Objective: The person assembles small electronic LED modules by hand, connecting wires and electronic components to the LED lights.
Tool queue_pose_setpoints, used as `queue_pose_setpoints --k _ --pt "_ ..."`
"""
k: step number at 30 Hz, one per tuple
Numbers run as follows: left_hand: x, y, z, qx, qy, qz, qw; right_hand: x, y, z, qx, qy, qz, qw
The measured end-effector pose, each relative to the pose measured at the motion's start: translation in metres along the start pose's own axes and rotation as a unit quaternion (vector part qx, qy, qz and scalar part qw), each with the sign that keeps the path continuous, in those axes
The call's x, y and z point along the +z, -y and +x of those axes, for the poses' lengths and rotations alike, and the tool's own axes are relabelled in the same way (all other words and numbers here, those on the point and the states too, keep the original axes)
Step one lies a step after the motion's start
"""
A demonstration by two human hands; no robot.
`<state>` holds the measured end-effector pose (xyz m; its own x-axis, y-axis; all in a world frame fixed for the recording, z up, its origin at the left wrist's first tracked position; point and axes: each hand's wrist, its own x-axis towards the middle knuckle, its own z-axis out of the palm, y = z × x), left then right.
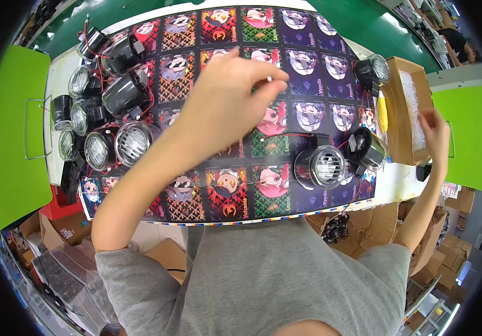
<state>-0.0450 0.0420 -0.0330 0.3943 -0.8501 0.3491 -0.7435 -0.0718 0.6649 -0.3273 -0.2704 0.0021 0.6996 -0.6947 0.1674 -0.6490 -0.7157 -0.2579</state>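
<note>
Left hand [227, 95] pinches a small white part [269, 79] in closed fingers above the worktop [398, 179]; right hand [435, 130], at 3 o'clock, reaches into the cardboard box [401, 106], its grip hidden. Finished-looking round lamps [103, 112] cluster at 9 o'clock, one lamp unit [325, 167] lies central; green floor surrounds.

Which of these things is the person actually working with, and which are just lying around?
In use:
- left hand, pinching a tiny white part
- right hand, reaching into the open cardboard box
- round black lamp unit with ribbed lens

Lying about:
- pile of similar black lamps
- colourful printed table mat
- green side panel
</note>
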Motion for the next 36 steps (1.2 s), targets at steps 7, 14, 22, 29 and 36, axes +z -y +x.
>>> queue_pose_setpoints --k 7,14,22,29,36 --pt "-0.006 0.007 0.004 -0.132 0.067 -0.172 0.974 0.021 0.145 -0.006 -0.17 0.036 0.337 0.925" --pt "0.0 0.004 0.013 -0.183 0.079 -0.194 0.96 0.064 0.218 0.027 -0.389 0.062 0.322 0.861" --pt "0.0 0.006 0.008 -0.141 -0.017 -0.203 0.969 0.078 0.217 0.03 -0.221 0.221 0.528 0.789" --pt "0.009 0.01 0.007 -0.109 -0.075 -0.219 0.967 0.085 0.219 0.028 -0.235 0.214 0.555 0.769" --pt "0.009 0.006 0.005 -0.058 -0.116 -0.112 0.985 0.083 0.22 0.03 -0.241 0.233 0.498 0.8"
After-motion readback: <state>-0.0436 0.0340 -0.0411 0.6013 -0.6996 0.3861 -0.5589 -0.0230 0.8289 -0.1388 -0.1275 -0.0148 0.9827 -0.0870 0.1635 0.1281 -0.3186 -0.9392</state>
